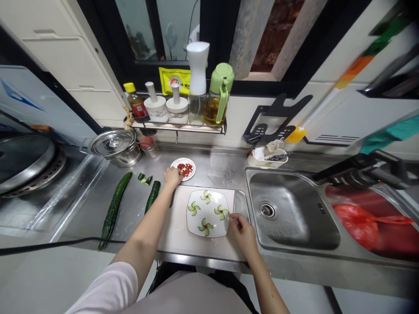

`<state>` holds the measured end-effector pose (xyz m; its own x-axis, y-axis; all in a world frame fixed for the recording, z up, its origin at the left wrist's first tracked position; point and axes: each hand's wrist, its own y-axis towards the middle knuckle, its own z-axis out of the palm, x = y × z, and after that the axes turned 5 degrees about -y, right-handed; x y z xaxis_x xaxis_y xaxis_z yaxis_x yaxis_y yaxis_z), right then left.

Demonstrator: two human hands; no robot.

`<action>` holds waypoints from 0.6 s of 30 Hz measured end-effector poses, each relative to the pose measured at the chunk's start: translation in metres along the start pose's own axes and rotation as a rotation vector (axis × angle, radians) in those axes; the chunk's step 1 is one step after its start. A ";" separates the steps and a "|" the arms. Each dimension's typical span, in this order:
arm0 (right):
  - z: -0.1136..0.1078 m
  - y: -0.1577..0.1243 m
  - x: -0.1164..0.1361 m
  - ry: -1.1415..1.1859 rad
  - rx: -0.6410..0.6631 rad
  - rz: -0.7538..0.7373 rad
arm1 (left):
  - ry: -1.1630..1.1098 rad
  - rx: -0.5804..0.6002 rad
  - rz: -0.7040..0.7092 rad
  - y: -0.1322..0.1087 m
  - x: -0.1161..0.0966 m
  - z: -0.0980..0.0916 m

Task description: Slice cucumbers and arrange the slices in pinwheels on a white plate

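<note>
My left hand (173, 177) reaches over the left rim of a small white dish (193, 162) that holds red goji berries (186, 169). Its fingers are curled together at the berries, and whatever is between them is hidden. On a pale cutting board (178, 235) lies a white squarish plate (204, 211). Several pinwheels of green cucumber slices (206, 226) decorate it, some with a red centre. Close to the plate's right edge is my right hand (244, 233), thumb and fingers drawn together in a pinch; I cannot make out anything in it.
Left of the board lie a long cucumber (115, 209), a shorter cucumber piece (152, 196) and small offcuts (145, 178). A lidded steel pot (118, 148) stands behind them. The sink (291, 213) is at right. A seasoning shelf (183, 127) hangs above the counter.
</note>
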<state>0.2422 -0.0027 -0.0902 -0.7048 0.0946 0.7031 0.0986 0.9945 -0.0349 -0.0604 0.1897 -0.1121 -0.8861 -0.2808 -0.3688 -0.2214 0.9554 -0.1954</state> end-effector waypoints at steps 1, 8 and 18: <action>-0.001 -0.001 -0.001 -0.003 0.001 0.004 | -0.002 0.001 -0.001 0.001 0.000 0.001; -0.006 -0.004 -0.001 -0.017 -0.007 0.004 | -0.003 -0.027 -0.017 0.001 0.003 0.002; -0.003 -0.008 0.001 -0.037 0.011 -0.012 | 0.022 -0.052 0.028 -0.002 0.005 0.006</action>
<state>0.2423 -0.0108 -0.0873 -0.7315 0.0835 0.6767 0.0823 0.9960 -0.0340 -0.0620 0.1863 -0.1187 -0.9008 -0.2527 -0.3531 -0.2170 0.9664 -0.1379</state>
